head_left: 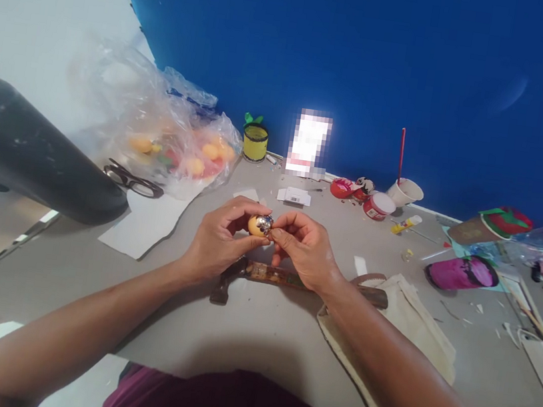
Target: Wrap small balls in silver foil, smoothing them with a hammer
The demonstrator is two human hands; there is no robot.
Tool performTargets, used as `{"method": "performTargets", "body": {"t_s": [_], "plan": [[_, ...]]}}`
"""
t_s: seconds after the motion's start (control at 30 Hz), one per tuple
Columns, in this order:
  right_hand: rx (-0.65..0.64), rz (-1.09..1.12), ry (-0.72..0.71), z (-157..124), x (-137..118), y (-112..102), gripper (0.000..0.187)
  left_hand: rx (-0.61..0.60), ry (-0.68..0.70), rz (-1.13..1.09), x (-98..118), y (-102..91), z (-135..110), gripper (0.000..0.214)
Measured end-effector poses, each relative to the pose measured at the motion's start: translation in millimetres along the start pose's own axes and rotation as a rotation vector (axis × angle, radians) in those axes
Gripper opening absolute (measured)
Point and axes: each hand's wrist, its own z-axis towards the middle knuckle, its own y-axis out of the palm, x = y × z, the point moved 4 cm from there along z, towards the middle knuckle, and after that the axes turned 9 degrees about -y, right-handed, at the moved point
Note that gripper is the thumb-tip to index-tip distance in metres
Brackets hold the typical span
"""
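My left hand [218, 240] is closed around a small yellow-orange ball [257, 226] held above the grey floor. My right hand [303, 248] pinches a shiny silver piece [265, 221] that sits on the ball's right side, fingertips meeting those of the left hand. Just below both hands a hammer [266, 275] with a worn wooden handle lies flat on the floor, its dark head pointing left.
A clear plastic bag [169, 139] of coloured balls and black scissors [133, 181] lie at the left. A yellow cup [254, 142], red paint pots [377, 205], a white cup with a red stick [403, 192] and paper scraps stand by the blue wall. A cloth bag [411, 324] lies at the right.
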Motion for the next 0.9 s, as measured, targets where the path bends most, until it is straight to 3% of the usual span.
{"method": "performTargets", "body": {"t_s": [0.2,0.3,0.37,0.47,0.53,0.63,0.77,0.83,0.9], "plan": [[0.003,-0.022,0.004,3.5,-2.6,-3.7,0.043,-0.103,-0.231,-0.151,-10.8,3.2,5.7,0.048],[-0.009,-0.267,-0.061,4.8,-10.8,-11.8,0.036,-0.142,-0.308,-0.241,-12.8,1.1,11.3,0.054],[-0.122,-0.584,-0.074,3.2,-14.2,-12.9,0.032,-0.128,-0.318,-0.280,-12.1,-3.1,14.8,0.056],[-0.456,-1.079,0.002,-4.4,-5.6,-6.4,0.038,-0.097,-0.272,-0.316,-9.2,-11.2,18.2,0.053],[-0.628,-1.255,0.022,-10.2,2.7,-0.6,0.048,-0.086,-0.227,-0.327,-7.2,-16.4,19.4,0.049],[-0.734,-1.327,0.007,-14.4,6.6,5.5,0.039,-0.036,-0.187,-0.308,-5.6,-24.4,22.1,0.049],[-0.657,-1.411,-0.158,-12.3,-14.8,-1.5,0.013,0.122,-0.111,-0.269,-5.0,-36.8,29.9,0.048],[-0.466,-1.479,-0.286,-8.8,-31.7,-12.8,0.006,0.159,-0.096,-0.279,-7.5,-40.3,33.9,0.051],[-0.191,-1.481,-0.480,-6.8,-48.4,-24.3,0.010,0.135,-0.122,-0.305,-11.4,-39.8,36.3,0.053]]}}
